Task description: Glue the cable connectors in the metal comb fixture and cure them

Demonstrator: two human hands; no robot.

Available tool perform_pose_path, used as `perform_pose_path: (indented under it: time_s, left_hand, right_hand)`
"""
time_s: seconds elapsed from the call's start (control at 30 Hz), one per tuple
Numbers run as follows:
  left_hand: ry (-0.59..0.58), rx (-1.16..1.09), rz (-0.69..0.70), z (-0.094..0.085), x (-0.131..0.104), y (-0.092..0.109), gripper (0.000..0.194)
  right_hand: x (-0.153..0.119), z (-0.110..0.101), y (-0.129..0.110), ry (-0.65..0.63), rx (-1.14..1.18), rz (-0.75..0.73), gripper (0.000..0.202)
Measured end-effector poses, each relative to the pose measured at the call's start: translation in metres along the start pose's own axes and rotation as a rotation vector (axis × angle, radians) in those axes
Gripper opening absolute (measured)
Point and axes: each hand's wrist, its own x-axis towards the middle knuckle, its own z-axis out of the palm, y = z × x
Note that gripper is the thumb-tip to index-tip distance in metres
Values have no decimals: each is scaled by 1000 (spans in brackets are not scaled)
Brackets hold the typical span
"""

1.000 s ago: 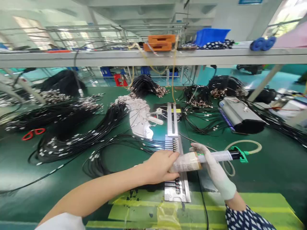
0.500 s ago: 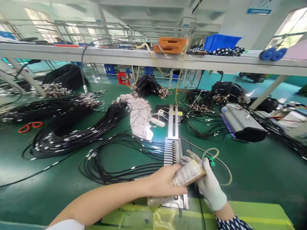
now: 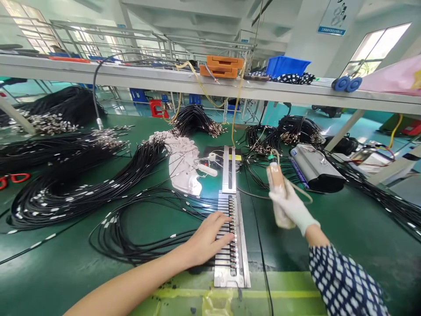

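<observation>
Metal fixture (image 3: 242, 250) under left hand (image 3: 208, 240); wrapped tool (image 3: 276, 176) in right hand (image 3: 290, 206).

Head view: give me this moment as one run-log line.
left hand: bare, fingers over metal fixture | right hand: gloved, gripping wrapped tool right of fixture | black cables: entering fixture from left

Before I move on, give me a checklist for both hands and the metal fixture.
1. Left hand clear of metal fixture: not ok, fingers over its connectors.
2. Right hand gripping wrapped block: ok.
3. Wrapped block apart from fixture: ok, off to its right.
4. Every black cable properly seated: cannot tell, left hand hides some.
5. Red-handled scissors away from both hands: ok, far left.
</observation>
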Motion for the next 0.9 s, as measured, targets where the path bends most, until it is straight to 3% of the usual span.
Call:
perform_pose_path:
  time_s: [0.07, 0.13, 0.3, 0.43, 0.6, 0.77, 0.9]
  left_hand:
    - [71, 139, -40, -4, -3, -21, 41]
    - [133, 283, -88, -6, -3, -44, 45]
    - [154, 501, -184, 3, 1, -88, 53]
    - [182, 559, -144, 12, 0, -98, 53]
    - [192, 568, -133, 15, -2, -99, 54]
    - [208, 572, -135, 16, -3, -102, 55]
    - [194, 568, -141, 18, -2, -105, 56]
  right_hand:
    - [48, -18, 2, 51, -350, 22, 100]
    - [82, -22, 2, -2, -647, 74, 91]
    - [109, 2, -12, -106, -838, 26, 60]
    - [110, 37, -46, -130, -883, -177, 47]
    - [135, 110, -90, -239, -850, -337, 41]
    - [186, 167, -116, -203, -808, -332, 44]
    - [210, 180, -137, -193, -739, -223, 46]
